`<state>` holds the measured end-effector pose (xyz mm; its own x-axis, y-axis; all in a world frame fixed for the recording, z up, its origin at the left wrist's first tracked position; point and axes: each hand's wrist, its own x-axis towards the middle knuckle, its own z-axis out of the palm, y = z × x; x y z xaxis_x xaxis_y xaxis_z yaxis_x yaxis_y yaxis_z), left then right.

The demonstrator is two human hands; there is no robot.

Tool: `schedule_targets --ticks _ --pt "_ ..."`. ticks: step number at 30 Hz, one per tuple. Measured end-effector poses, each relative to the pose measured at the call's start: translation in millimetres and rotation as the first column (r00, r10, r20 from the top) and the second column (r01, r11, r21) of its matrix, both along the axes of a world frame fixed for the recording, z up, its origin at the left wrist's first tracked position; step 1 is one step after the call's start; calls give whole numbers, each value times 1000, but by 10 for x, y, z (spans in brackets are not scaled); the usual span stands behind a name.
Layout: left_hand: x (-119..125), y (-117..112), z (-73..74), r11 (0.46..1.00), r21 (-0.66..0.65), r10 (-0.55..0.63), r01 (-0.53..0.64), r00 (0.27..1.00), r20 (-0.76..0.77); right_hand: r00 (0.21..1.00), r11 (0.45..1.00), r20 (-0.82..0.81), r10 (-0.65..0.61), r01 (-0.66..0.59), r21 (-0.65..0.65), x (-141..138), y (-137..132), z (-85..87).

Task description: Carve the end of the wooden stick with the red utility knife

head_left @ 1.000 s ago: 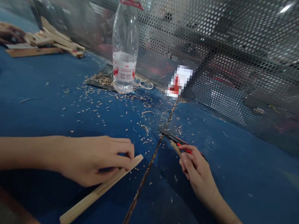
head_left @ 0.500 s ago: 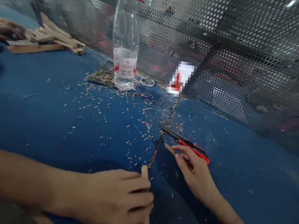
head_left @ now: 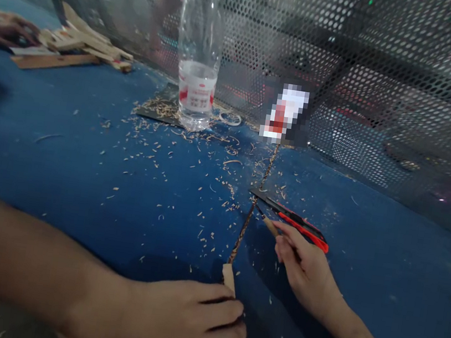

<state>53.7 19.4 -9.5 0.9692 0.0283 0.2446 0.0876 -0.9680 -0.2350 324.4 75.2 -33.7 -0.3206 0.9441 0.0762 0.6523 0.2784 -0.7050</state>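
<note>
Currently left hand (head_left: 183,320) grips pale wooden strip (head_left: 229,277), right hand (head_left: 304,267) pinches thin wooden stick (head_left: 270,226) beside red-and-black utility knife (head_left: 297,226).

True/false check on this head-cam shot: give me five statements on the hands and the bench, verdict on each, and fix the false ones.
1. The left hand grips a thin wooden strip. True.
2. The right hand holds scissors. False: it holds a red-and-black utility knife.
3. The plastic bottle is full to the neck. False: water fills only its lower part.
4. A perforated metal screen stands behind the bottle. True.
5. Another person's hand is beside a pile of wooden pieces. True.
</note>
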Motion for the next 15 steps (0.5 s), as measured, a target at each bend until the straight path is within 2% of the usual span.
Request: schedule_targets --ticks 4,7,10,12,14,15 --pt "7 -6 -23 1000 22 5 -5 1000 -14 999 999 -24 -30 31 36 -42 -26 24" --pt "46 -12 -46 998 44 54 -55 998 22 998 999 -41 -53 52 -7 -164 -129 111" --pt "94 -11 -28 996 42 80 -80 997 24 996 985 -71 -54 42 -168 -325 -291 202" --pt "104 -1 3 997 41 66 -65 998 -18 993 947 -114 -31 -7 -321 -417 -390 235" --pt "84 10 16 1000 3 6 -6 1000 -22 988 904 -157 -12 -56 -424 -482 -453 239" --pt "63 13 7 996 -69 -50 50 999 -7 987 896 -160 -6 -66 -440 -505 -469 233"
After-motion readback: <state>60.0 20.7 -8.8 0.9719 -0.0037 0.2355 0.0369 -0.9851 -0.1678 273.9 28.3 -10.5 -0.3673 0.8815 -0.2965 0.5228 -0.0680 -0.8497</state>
